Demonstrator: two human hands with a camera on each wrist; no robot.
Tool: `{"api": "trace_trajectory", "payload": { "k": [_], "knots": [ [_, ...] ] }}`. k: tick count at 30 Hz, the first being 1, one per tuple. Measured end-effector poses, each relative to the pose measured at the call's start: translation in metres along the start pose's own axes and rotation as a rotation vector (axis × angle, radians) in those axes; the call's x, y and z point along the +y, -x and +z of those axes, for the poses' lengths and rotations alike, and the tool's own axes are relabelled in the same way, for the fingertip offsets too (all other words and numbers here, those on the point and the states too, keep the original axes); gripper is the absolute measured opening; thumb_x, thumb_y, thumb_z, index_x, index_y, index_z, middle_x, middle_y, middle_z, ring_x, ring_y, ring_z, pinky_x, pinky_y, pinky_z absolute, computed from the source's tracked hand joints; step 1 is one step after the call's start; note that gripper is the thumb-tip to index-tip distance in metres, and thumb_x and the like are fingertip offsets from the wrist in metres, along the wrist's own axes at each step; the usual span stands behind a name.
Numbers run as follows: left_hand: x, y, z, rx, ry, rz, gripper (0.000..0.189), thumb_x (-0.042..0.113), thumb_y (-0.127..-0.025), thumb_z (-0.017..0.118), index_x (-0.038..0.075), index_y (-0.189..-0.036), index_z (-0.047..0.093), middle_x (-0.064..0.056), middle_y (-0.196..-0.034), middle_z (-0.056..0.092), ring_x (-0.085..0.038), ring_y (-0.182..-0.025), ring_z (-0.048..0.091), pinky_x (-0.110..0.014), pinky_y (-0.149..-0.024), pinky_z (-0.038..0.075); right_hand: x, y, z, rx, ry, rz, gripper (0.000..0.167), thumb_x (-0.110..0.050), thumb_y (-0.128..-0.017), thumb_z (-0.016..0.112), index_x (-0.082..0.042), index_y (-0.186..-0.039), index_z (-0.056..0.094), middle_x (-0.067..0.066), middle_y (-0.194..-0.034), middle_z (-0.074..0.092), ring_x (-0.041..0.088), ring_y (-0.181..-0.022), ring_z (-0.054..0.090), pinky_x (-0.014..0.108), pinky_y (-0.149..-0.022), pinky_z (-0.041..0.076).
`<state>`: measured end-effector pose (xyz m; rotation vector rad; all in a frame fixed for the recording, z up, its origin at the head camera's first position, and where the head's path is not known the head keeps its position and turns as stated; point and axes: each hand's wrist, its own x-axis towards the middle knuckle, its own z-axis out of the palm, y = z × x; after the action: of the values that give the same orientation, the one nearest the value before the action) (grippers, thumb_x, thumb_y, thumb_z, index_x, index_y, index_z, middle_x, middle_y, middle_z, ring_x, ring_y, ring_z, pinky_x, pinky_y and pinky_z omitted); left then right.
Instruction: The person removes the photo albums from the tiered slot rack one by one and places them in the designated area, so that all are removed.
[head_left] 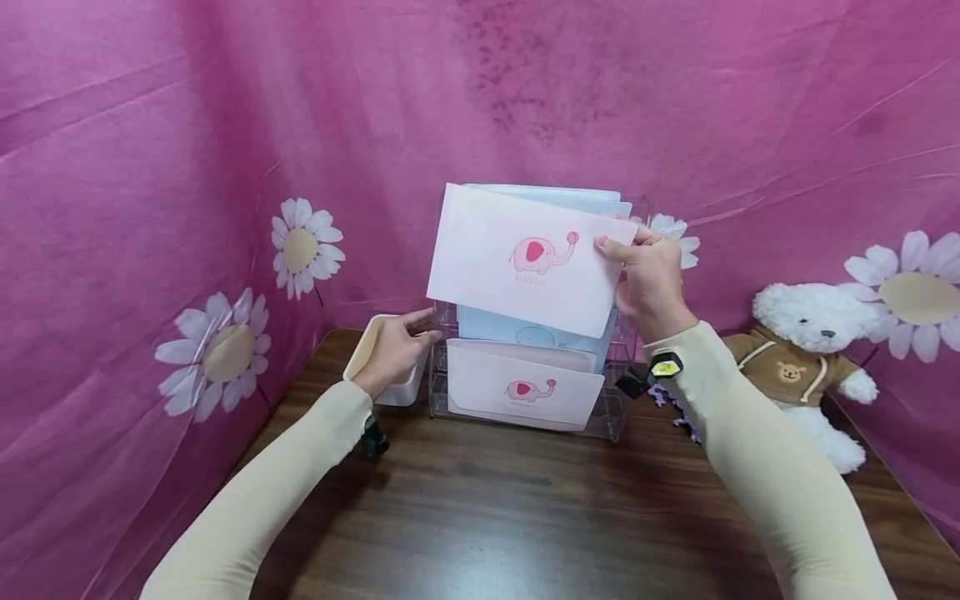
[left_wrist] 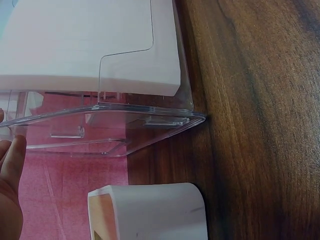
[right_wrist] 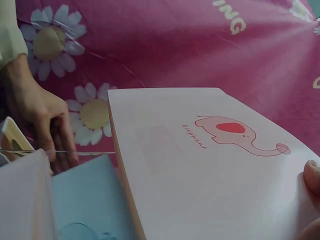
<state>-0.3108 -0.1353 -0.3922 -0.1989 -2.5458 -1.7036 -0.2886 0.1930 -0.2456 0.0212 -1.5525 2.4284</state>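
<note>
On the wood-grain tabletop (head_left: 487,517), before a pink daisy-print cloth (head_left: 420,125): 1 clear acrylic rack (left_wrist: 150,109), tiered, stocked with notebooks.

Item 1: pink elephant notebook (head_left: 517,271), raised in front of the rack's upper part, left end higher than right, cover outward; the lettering "Elephant" reads clearly in the right wrist view. The right hand (head_left: 651,279) pinches it at the right end, thumb on the cover, fingers behind.

Item 2: blue notebook (head_left: 487,323), upright in the rack behind item 1 and largely masked by it; contact between the 2 cannot be told.

Item 3: lower elephant notebook (head_left: 480,392), in the front pocket, set slightly askew.

Left hand (head_left: 397,346): fingers at the rack's left side; whether they pinch the panel or merely rest on it cannot be told.

Item 4: white container (head_left: 397,394), just beside the rack, partly covered by the left hand.

Item 5: white teddy bear (head_left: 787,371), brown hoodie, seated to the right.

Risks, as judged: item 1, held at 1 end only, could droop or swivel from the pinch; its low right corner could snag item 2 or the rack; a knock could slide the light rack if the left hand bears too little; a dropping left wrist could tip the container.
</note>
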Motion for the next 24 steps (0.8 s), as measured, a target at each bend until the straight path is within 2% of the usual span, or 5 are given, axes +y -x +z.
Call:
{"api": "trace_trajectory", "payload": {
  "k": [4, 8, 10, 15, 24],
  "knots": [
    [0.000, 0.000, 0.001, 0.012, -0.023, 0.008, 0.047, 0.012, -0.096, 0.070, 0.006, -0.142, 0.059, -0.016, -0.129, 0.071, -0.021, -0.111, 0.071, -0.017, -0.082, 0.056, 0.009, 0.007, -0.005, -0.027, -0.005, 0.013, 0.024, 0.006, -0.083, 0.077, -0.008, -0.102, 0.080, 0.002, -0.107, 0.072, 0.017, -0.097, 0.070, 0.031, -0.074, 0.062],
    [0.001, 0.000, 0.002, 0.028, -0.016, 0.005, 0.046, 0.012, -0.095, 0.071, 0.007, -0.140, 0.061, -0.016, -0.122, 0.074, -0.016, -0.096, 0.070, -0.016, -0.070, 0.053, 0.019, 0.013, -0.010, -0.060, 0.024, 0.007, 0.022, 0.005, -0.084, 0.076, -0.009, -0.101, 0.081, 0.000, -0.113, 0.069, 0.015, -0.101, 0.068, 0.030, -0.075, 0.062],
    [0.001, -0.001, 0.002, 0.030, -0.001, 0.016, 0.049, 0.009, -0.095, 0.071, 0.007, -0.142, 0.059, -0.017, -0.126, 0.072, -0.017, -0.100, 0.070, -0.017, -0.074, 0.055, 0.024, 0.016, -0.013, -0.070, 0.014, 0.017, 0.023, 0.005, -0.084, 0.077, -0.009, -0.101, 0.080, 0.000, -0.113, 0.069, 0.015, -0.100, 0.068, 0.030, -0.075, 0.062],
    [-0.001, -0.003, 0.004, 0.025, 0.058, 0.041, 0.049, 0.005, -0.095, 0.067, 0.001, -0.143, 0.056, -0.020, -0.134, 0.067, -0.026, -0.122, 0.066, -0.029, -0.097, 0.056, 0.034, 0.024, -0.023, -0.088, 0.012, 0.061, 0.021, 0.004, -0.086, 0.076, -0.013, -0.099, 0.079, 0.000, -0.102, 0.074, 0.013, -0.089, 0.074, 0.032, -0.072, 0.063],
    [-0.003, -0.004, 0.004, 0.032, 0.057, 0.041, 0.047, 0.006, -0.096, 0.066, 0.001, -0.142, 0.057, -0.020, -0.131, 0.068, -0.029, -0.120, 0.067, -0.031, -0.094, 0.058, 0.054, 0.040, -0.032, -0.094, 0.042, 0.142, 0.024, 0.005, -0.089, 0.072, -0.017, -0.093, 0.078, -0.002, -0.098, 0.074, 0.012, -0.083, 0.074, 0.031, -0.072, 0.063]
  ]
}}
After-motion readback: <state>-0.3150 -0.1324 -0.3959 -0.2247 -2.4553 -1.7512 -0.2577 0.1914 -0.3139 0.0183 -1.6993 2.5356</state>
